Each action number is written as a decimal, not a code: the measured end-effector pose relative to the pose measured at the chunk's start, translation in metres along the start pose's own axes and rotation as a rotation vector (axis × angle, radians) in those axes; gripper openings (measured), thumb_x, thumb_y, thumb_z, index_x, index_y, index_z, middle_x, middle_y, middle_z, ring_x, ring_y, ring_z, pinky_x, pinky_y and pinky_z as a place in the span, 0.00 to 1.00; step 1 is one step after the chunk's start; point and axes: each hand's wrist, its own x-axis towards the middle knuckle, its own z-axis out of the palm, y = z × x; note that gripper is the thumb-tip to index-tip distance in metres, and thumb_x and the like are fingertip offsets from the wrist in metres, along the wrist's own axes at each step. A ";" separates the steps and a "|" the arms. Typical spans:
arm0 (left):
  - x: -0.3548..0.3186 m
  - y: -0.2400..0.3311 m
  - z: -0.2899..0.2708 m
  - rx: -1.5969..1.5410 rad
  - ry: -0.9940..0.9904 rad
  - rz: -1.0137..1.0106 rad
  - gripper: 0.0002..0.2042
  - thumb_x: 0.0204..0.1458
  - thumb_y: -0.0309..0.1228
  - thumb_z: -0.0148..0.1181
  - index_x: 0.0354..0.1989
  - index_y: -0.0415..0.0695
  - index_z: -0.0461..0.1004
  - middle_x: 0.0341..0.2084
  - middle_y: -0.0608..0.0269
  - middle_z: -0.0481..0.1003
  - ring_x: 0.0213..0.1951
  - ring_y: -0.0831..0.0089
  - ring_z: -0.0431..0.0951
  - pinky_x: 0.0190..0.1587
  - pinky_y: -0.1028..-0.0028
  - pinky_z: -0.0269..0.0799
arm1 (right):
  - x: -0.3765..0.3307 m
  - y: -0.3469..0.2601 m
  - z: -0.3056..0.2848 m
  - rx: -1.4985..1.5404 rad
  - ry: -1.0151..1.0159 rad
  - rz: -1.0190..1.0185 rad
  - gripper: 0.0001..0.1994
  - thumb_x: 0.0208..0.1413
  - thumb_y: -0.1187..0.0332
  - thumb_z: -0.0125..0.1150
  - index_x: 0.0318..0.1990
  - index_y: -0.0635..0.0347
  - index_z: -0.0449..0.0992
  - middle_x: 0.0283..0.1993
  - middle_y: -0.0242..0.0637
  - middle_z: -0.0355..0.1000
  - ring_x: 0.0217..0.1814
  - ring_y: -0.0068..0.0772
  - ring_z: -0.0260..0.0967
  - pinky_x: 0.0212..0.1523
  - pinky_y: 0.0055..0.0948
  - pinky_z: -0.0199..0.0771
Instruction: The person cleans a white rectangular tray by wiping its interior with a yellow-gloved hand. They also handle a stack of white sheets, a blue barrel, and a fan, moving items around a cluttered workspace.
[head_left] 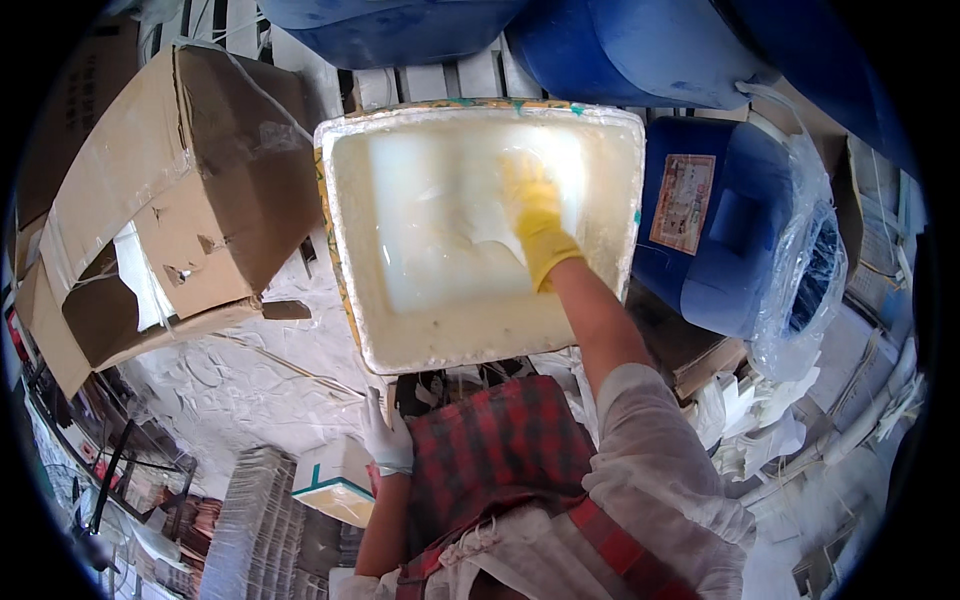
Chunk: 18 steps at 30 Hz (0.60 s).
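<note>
A square white tub (480, 345) full of milky white liquid (440, 220) stands in front of me. My right hand (535, 215), in a yellow rubber glove, is plunged into the liquid near the tub's far right; its fingers are blurred under the surface, so whether they hold anything is hidden. My left hand (385, 435), in a white glove, hangs low beside my red checked apron (495, 450), next to a white block with a teal edge (335, 480); what it grips is unclear.
A torn cardboard box (190, 190) lies at the left. Blue plastic drums (620, 50) stand behind the tub, and a blue jerrycan (720, 225) with a plastic bag sits at the right. The floor (240, 380) is crusted white. White scraps (760, 420) lie right.
</note>
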 end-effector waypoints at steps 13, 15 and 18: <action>-0.002 -0.005 0.003 -0.006 0.012 0.053 0.26 0.44 0.22 0.49 0.56 0.37 0.60 0.47 0.43 0.66 0.48 0.45 0.65 0.50 0.57 0.62 | 0.051 -0.103 -0.026 1.918 -0.371 0.507 0.18 0.57 0.59 0.47 0.50 0.60 0.69 0.49 0.41 0.67 0.52 0.38 0.63 0.54 0.35 0.60; -0.004 -0.002 0.004 0.003 0.028 0.049 0.26 0.43 0.22 0.49 0.56 0.37 0.60 0.46 0.43 0.67 0.47 0.46 0.66 0.50 0.58 0.63 | 0.065 -0.103 -0.032 1.946 -0.455 0.535 0.19 0.57 0.57 0.47 0.50 0.59 0.69 0.50 0.40 0.68 0.52 0.36 0.63 0.54 0.33 0.60; -0.007 -0.002 0.004 0.019 0.036 0.027 0.26 0.43 0.22 0.49 0.56 0.37 0.60 0.46 0.43 0.67 0.47 0.46 0.66 0.49 0.58 0.63 | 0.037 -0.097 -0.081 1.459 -0.791 0.248 0.22 0.55 0.51 0.47 0.50 0.56 0.69 0.51 0.38 0.67 0.53 0.34 0.63 0.54 0.31 0.59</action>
